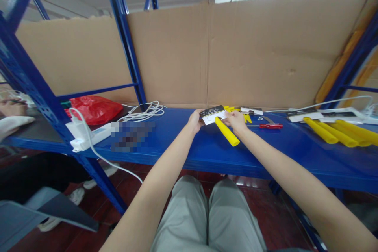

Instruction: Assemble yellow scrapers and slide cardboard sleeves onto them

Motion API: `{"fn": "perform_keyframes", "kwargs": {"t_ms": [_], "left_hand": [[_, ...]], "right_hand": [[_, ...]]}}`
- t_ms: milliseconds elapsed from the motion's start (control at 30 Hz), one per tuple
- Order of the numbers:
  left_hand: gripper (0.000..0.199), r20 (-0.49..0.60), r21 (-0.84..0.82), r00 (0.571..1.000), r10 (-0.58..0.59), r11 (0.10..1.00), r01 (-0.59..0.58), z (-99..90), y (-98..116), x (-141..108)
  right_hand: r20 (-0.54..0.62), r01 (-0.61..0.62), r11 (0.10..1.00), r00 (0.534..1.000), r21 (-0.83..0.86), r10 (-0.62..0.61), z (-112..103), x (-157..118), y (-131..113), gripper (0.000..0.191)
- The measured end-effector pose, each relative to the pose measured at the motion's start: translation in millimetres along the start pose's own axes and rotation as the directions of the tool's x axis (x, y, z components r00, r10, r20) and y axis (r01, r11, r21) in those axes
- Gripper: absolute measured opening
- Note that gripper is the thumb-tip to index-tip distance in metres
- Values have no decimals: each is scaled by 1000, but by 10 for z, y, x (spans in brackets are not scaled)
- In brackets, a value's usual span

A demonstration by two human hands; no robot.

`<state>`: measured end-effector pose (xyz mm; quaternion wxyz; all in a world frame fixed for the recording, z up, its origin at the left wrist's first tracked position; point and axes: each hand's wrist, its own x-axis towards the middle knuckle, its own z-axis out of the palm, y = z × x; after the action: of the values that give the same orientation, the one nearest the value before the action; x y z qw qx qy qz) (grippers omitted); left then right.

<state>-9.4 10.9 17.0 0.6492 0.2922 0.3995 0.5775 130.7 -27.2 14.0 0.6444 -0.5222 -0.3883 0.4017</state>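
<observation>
At the front of the blue bench, a black-and-white packaging card is held up with a yellow tube-shaped handle slanting down from it toward me. My left hand is closed on the card's left edge. Fingers of my right hand pinch at the card's right side, by the handle's upper end; their exact hold is partly hidden. Just beyond my right hand lie small yellow pieces and another card. A red-handled screwdriver rests to the right of that hand.
Several carded yellow handles lie on the bench at right. Leftward are a white power strip, coiled white cable and a red plastic bag. Cardboard walls the back. Another person's hand shows far left.
</observation>
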Motion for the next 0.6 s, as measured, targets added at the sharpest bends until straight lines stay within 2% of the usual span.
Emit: {"fn": "perform_keyframes", "kwargs": {"t_ms": [133,233,433,600], "left_hand": [[23,44,13,999,-2,1000,1,3,-18,-21],[20,102,82,995,8,997,-17,6,-43,-16],[11,108,282,991,78,954,-105,-31,-66,18],[15,140,320,988,66,941,-108,-45,-57,-29]], "right_hand": [[-18,-9,999,1000,30,10,-7,0,2,33],[-26,-18,999,999,36,19,-9,3,-3,31],[-15,-36,998,999,42,36,-10,17,-11,29],[-29,-33,999,999,17,33,-26,41,2,27]]}}
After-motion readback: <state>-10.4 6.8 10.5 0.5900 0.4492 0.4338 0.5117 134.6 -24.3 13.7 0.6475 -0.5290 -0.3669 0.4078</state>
